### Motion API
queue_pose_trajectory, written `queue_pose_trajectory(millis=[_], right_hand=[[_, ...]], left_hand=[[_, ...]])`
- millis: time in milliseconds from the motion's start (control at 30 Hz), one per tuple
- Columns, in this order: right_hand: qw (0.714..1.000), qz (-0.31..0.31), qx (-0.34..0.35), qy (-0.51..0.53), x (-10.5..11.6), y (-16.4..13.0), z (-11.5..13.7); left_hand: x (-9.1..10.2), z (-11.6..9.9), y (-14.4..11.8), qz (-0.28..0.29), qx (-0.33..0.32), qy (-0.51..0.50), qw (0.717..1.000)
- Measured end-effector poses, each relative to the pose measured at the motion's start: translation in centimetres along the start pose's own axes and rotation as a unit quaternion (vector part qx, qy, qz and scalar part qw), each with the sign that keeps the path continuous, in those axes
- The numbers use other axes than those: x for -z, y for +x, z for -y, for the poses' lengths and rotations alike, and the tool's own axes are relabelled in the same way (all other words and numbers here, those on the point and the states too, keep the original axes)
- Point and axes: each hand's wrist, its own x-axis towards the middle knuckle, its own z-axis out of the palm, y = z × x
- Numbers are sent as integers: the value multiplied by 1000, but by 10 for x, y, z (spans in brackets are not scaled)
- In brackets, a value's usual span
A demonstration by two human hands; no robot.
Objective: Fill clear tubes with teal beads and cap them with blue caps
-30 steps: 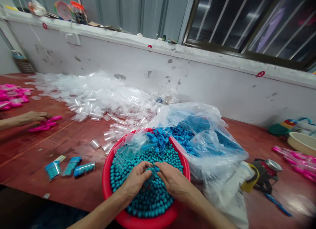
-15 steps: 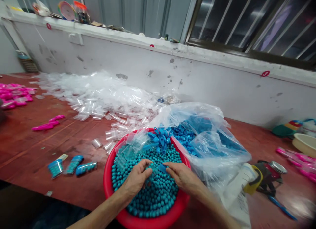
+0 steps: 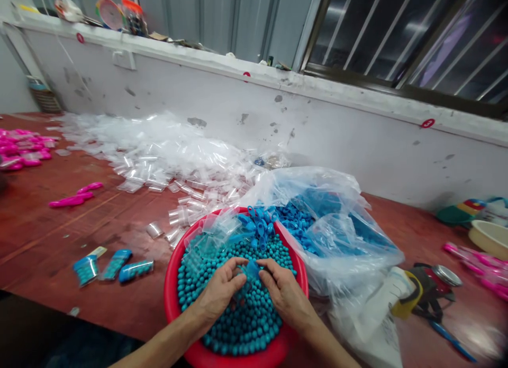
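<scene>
Over a red basin (image 3: pixel 170 291) full of round teal beads (image 3: pixel 238 333), my hands meet nearly fingertip to fingertip. Between finger and thumb, my right hand (image 3: pixel 286 293) grips a small blue plastic cap (image 3: pixel 252 267). My left hand (image 3: pixel 222 288) is pinched around a small clear container, mostly hidden by the fingers and hard to tell from the beads behind it. The cap is at the container's end; whether it is seated I cannot tell. At the basin's far side, several loose blue caps (image 3: pixel 260 225) and clear containers (image 3: pixel 222 228) lie on the beads.
Left of the basin lie 3 bead-filled containers with blue caps (image 3: pixel 116 265). Clear empty containers (image 3: pixel 159 151) are heaped against the wall. An open plastic bag (image 3: pixel 337 225) of blue caps adjoins the basin's right. Pink items (image 3: pixel 24 148) lie far left, a headlamp-like device (image 3: pixel 436 283) right.
My right hand has moved left with the blue cap, bringing it up to the container in my left hand. The left hand has hardly moved.
</scene>
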Motion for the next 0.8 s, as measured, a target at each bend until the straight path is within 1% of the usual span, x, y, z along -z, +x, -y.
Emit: queue_pose_trajectory(millis=[100, 200, 300, 433, 533, 600, 700, 767, 800], right_hand=[[998, 9, -29, 59, -1, 0, 0], [993, 27, -29, 114, -7, 1, -3], [990, 4, -37, 138, -14, 2, -4], [993, -53, -36, 97, -21, 0, 1], [996, -83, -4, 46, -26, -2, 5], [996, -75, 35, 14, -28, -3, 4], [994, -33, 95, -48, -27, -2, 0], [992, -8, 111, -64, -23, 0, -2], [993, 5, 105, -53, -21, 0, -3]], left_hand=[[-1, 0, 0, 2, -2, -8, 1000], [-1, 0, -1, 19, -26, -2, 999], [-2, 0, -1, 24, -34, 2, 999], [-5, 0, -2, 14, -21, -35, 999], [-7, 2, -1, 9, -15, -72, 997], [-7, 4, -1, -2, -19, -74, 997], [-7, 6, -1, -35, -19, -44, 998], [-7, 5, -1, -48, -12, -27, 998], [-6, 4, -2, -46, -8, -26, 999]])
